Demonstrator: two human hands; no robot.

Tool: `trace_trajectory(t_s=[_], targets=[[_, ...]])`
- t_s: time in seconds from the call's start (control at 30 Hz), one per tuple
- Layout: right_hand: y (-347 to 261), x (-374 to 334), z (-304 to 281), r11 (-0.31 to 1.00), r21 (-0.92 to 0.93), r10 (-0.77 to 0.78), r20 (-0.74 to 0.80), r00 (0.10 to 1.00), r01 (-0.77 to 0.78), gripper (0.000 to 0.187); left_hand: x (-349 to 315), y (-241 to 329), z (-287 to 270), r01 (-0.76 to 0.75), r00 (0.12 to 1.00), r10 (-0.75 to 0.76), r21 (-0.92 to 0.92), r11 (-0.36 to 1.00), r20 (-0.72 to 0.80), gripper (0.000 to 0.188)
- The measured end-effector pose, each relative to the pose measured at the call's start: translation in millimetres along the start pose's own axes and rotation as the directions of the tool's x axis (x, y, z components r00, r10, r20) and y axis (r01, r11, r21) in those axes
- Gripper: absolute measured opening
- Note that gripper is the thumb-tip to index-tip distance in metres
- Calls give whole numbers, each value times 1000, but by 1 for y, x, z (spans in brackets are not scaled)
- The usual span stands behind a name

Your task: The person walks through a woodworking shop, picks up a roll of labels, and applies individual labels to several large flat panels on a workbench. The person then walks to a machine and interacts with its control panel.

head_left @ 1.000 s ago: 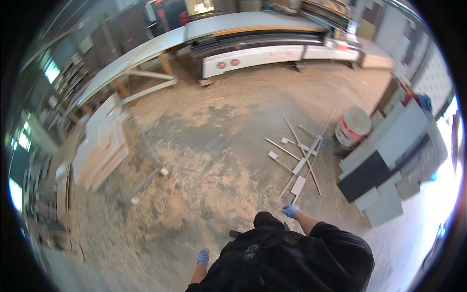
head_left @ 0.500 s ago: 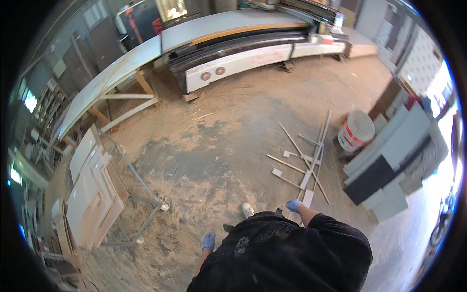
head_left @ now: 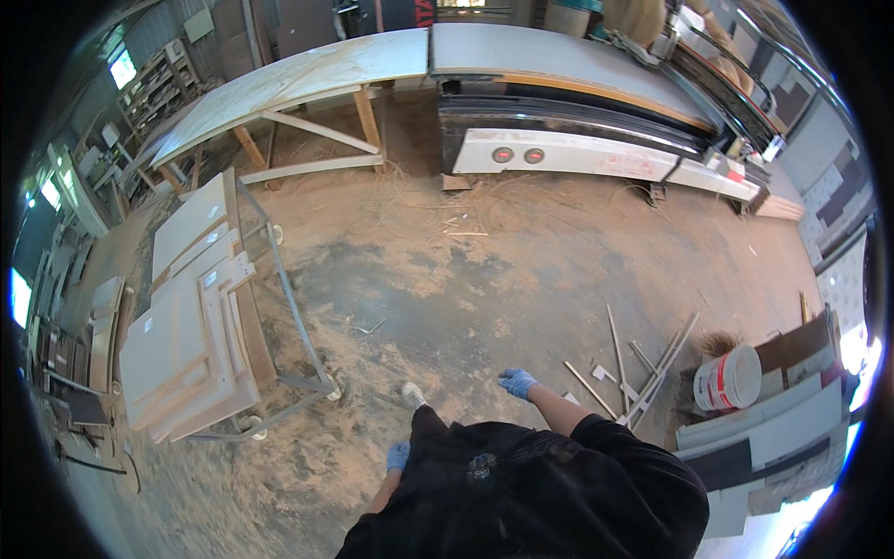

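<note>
My right hand (head_left: 517, 382), in a blue glove, reaches out ahead of my body with loosely extended fingers and holds nothing. Close against my side hangs my left hand (head_left: 399, 456), gloved the same way, with fingers loosely out and nothing seen in it. Neither hand touches an object. Thin pale strips (head_left: 663, 361) lie crossed on the dusty floor, to the right of my right hand. On the left, a wheeled metal cart (head_left: 296, 303) carries stacked pale panels (head_left: 172, 331), the group nearest my left hand.
A long machine bed (head_left: 568, 67) with a white front stands ahead, beside a wooden-legged table (head_left: 307, 74). A white bucket (head_left: 729, 379) and leaning boards (head_left: 792, 424) are at the right. More panels (head_left: 104, 335) stand far left. A small bent piece (head_left: 371, 326) lies on the floor.
My view has turned left, so the machine and floor strips sit farther right. My right hand has swung forward, away from the strips. The left hand stays low at my side.
</note>
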State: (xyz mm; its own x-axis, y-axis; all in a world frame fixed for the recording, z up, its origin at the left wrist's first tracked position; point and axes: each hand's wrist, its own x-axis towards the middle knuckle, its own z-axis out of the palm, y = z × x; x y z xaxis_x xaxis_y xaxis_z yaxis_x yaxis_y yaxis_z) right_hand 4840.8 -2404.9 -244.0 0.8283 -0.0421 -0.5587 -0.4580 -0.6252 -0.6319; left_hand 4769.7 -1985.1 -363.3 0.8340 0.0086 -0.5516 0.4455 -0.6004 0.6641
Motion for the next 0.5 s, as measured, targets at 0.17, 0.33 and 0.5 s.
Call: trace_trajectory(t_s=[0.17,0.33,0.5], targets=[[-45,89,3,990,74,121,23,992,-122,38,110,53,-108,12,1000,-12,13,1000,7,39],[-76,150,-8,955,230,201,-28,979,-189,39,189,140,-203,-39,999,36,113,993,30,35],[-103,212,-24,870,330,378,33,925,-367,35,298,220,-241,-101,994,101,-10,995,-41,29]])
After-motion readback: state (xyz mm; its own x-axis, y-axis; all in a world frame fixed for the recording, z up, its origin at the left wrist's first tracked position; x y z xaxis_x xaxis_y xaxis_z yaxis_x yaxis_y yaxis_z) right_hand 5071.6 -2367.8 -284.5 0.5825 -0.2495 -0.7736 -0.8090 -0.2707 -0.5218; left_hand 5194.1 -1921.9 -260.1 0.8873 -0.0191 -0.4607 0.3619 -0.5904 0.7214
